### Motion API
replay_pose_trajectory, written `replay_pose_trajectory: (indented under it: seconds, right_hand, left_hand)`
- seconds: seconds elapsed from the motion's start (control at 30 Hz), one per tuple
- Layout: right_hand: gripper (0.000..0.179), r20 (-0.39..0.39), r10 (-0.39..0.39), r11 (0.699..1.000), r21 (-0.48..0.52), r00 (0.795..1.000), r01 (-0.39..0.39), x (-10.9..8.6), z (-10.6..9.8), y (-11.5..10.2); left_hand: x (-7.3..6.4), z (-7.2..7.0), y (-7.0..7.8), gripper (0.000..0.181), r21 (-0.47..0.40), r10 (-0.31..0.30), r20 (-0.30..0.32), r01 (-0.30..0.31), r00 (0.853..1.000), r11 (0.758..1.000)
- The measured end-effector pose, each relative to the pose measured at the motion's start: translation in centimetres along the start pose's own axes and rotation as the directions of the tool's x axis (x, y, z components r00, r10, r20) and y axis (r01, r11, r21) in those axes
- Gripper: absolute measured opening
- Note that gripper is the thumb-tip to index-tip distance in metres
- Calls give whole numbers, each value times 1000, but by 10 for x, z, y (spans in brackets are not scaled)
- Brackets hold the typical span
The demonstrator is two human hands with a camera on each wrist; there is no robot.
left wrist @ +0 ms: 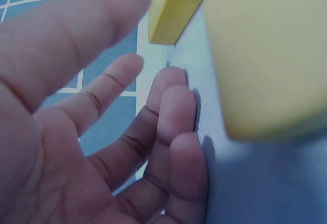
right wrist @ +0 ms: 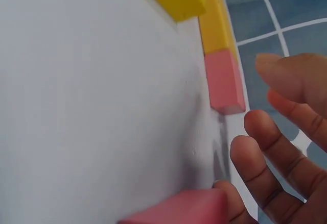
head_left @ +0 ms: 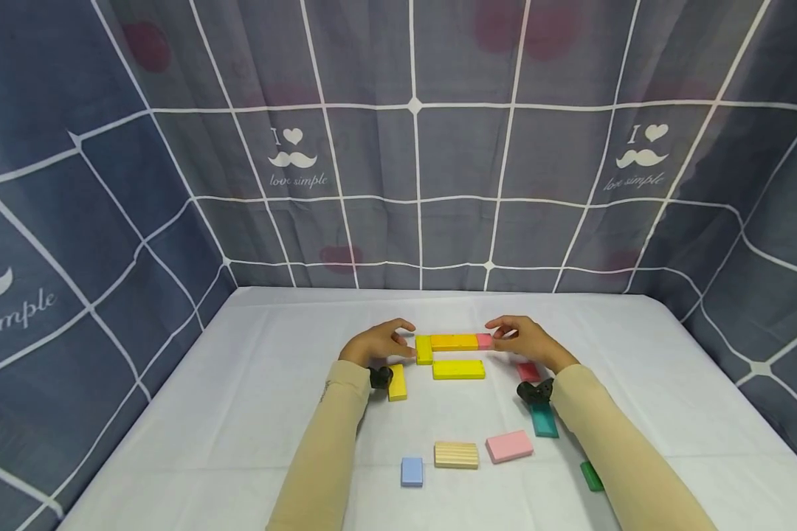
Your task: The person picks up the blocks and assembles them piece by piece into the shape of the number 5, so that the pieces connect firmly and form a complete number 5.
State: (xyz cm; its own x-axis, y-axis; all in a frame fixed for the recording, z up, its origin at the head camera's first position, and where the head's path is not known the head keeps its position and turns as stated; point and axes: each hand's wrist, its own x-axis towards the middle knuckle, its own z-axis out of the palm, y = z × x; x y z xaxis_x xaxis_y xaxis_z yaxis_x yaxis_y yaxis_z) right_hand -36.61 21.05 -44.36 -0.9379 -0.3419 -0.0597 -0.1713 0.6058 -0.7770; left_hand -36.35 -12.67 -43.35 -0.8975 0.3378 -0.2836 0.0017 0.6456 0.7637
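In the head view, my left hand (head_left: 380, 342) is just left of a short yellow block (head_left: 423, 349). The left wrist view shows its fingers (left wrist: 176, 114) loosely bent with nothing in them, the thumb overlapping the end of a yellow block (left wrist: 176, 15). My right hand (head_left: 530, 342) is at the right end of the row, beside a small pink block (head_left: 484, 341). In the right wrist view its fingers (right wrist: 263, 127) are spread and apart from that block. An orange-yellow block (head_left: 454, 342) joins the pink and yellow ones. A bright yellow block (head_left: 459, 369) lies in front.
Another yellow block (head_left: 397, 383) is by the left wrist. Near the right forearm lie a red block (head_left: 528, 372), a teal block (head_left: 544, 421) and a green block (head_left: 592, 476). Closer in are a pink block (head_left: 509, 447), a ridged wooden block (head_left: 456, 455) and a blue block (head_left: 412, 472).
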Motion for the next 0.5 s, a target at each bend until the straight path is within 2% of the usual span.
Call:
replay_pose_trajectory:
  seconds: [0.1, 0.2, 0.37, 0.5]
  right_hand:
    - [40, -10, 6, 1000, 20, 1000, -6, -5, 4, -1]
    - [38, -19, -42, 999, 27, 999, 43, -10, 7, -1]
    - [36, -20, -100, 992, 82, 995, 101, -19, 11, -4]
    - [35, 21, -122, 986, 114, 992, 119, -22, 14, -7]
  left_hand:
    - [-2, -3, -4, 52, -20, 27, 2, -27, 1000, 999]
    - [-6, -6, -6, 49, -44, 56, -3, -57, 998, 997]
    - [-18, -8, -7, 47, -8, 88, -33, -88, 996, 996]
    - [-30, -8, -15, 46, 16, 97, -42, -97, 994, 995]
